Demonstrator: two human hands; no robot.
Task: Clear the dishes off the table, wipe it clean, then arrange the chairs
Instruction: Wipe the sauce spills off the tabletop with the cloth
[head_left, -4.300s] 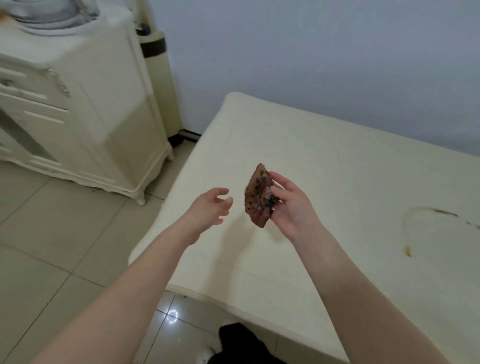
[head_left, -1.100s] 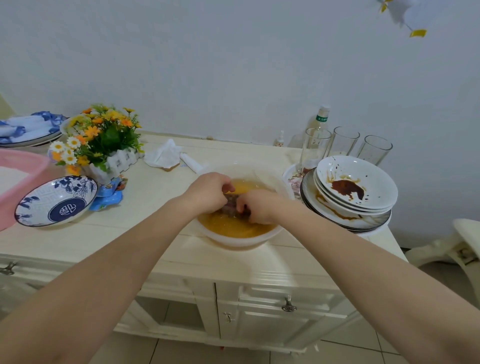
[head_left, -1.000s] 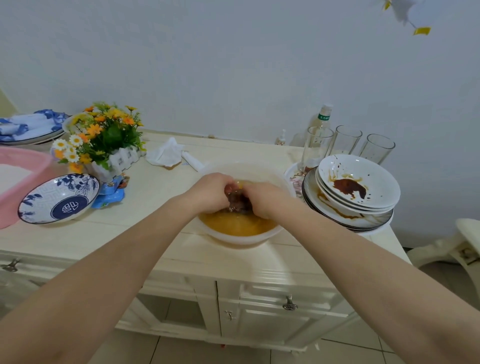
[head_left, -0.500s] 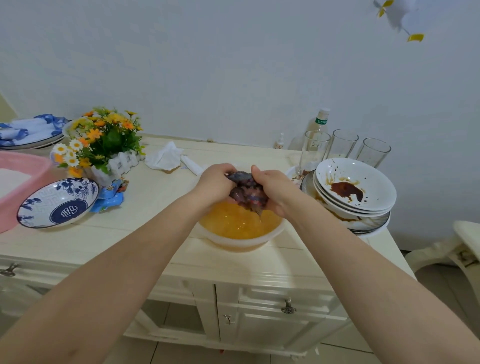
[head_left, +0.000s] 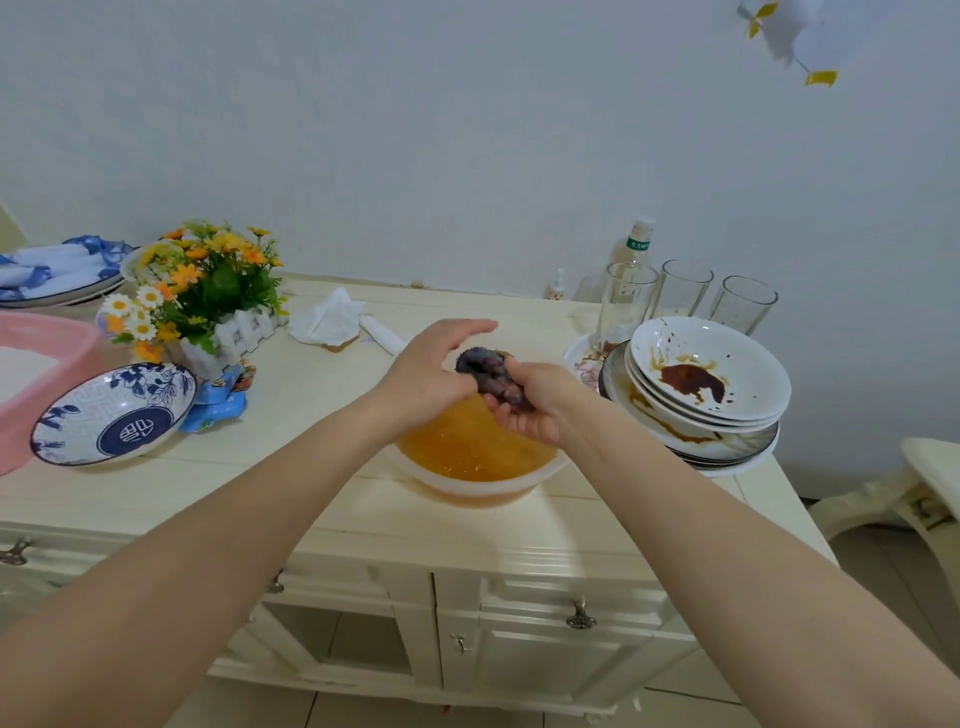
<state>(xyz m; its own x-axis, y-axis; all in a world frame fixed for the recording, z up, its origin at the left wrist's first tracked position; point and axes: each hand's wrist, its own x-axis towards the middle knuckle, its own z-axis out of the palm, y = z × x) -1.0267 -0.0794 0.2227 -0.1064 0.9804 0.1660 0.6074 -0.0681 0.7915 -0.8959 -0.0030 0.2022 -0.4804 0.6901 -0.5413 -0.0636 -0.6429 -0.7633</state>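
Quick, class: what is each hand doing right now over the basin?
Left hand: fingers straight, pressing against the wet dark cloth.
Right hand: fingers curled round the cloth, holding it above the basin.

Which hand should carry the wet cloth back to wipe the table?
Right, probably. The right hand already grips the balled cloth above the basin, fingers curled round it. The left hand lies flat against it with fingers straight, so no regrasp is needed.
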